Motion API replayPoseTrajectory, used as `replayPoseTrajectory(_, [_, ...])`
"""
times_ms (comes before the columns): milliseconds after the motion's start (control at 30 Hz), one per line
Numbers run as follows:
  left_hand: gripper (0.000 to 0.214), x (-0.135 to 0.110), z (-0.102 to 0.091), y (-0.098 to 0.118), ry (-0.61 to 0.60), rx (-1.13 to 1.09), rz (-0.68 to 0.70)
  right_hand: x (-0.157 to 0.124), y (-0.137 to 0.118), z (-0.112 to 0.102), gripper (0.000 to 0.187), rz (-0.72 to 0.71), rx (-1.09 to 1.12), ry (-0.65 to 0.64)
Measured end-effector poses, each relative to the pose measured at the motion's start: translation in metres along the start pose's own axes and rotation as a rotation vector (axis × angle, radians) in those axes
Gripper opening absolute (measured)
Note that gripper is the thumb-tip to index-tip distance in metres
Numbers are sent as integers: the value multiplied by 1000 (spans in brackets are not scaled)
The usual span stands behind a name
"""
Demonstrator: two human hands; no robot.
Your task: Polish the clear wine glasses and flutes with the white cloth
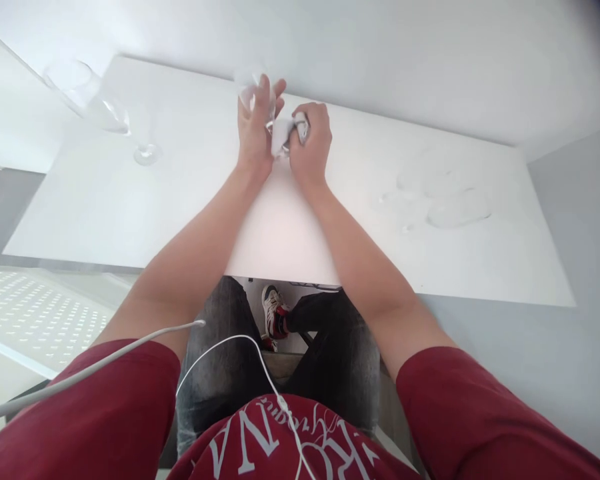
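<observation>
My left hand [257,127] is wrapped round the bowl of a clear stemmed glass [250,87] above the far part of the white table [280,227]. Close beside it, my right hand [313,143] is closed on a crumpled whitish cloth [281,135], which sits against the lower end of that glass. The glass's stem and foot are mostly hidden by the cloth and fingers. To the left, a tall clear wine glass [100,113] stands upright on its round foot.
Faint clear outlines [455,203] lie on the table's right side; I cannot tell whether they are water or something transparent. A pale wall [405,67] runs along the far edge. A white cable [105,357] crosses at lower left. My legs are under the near edge.
</observation>
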State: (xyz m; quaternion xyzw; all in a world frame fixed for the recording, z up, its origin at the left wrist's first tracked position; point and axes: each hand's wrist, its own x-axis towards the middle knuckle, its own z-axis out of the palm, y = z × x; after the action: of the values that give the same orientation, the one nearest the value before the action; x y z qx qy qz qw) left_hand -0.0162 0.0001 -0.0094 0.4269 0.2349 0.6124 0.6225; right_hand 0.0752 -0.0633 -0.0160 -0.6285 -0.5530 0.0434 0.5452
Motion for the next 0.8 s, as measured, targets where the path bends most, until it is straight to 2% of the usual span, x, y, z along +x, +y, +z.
replayPoseTrajectory(67, [47, -1, 0, -1, -44, -48, 16, -5, -7, -6, 24, -87, -51, 37])
replayPoseTrajectory(133, [64, -5, 0, 0, -117, -54, 37, -11, -14, -9, 20, -140, -231, -110])
replayPoseTrajectory(167, [66, -6, 0, 1, -147, -68, 49, -14, -17, -9, 21, -118, -324, -198])
replayPoseTrajectory(200, [67, -8, 0, 2, -168, -80, 62, -16, -19, -8, 23, -114, -362, -219])
replayPoseTrajectory(333, [66, -12, 0, 4, -235, -75, 29, -21, -23, 0, 35, -91, -489, -218])
replayPoseTrajectory(533, [65, -19, -1, 9, -355, 28, -94, -27, -28, 1, 28, -30, -625, -303])
replayPoseTrajectory(667, [64, -20, -1, 9, -420, 54, -138, -40, -32, -3, 29, 2, -686, -325])
replayPoseTrajectory(800, [67, -22, 3, 6, -553, 53, -202, -60, -39, -16, 28, 38, -742, -321])
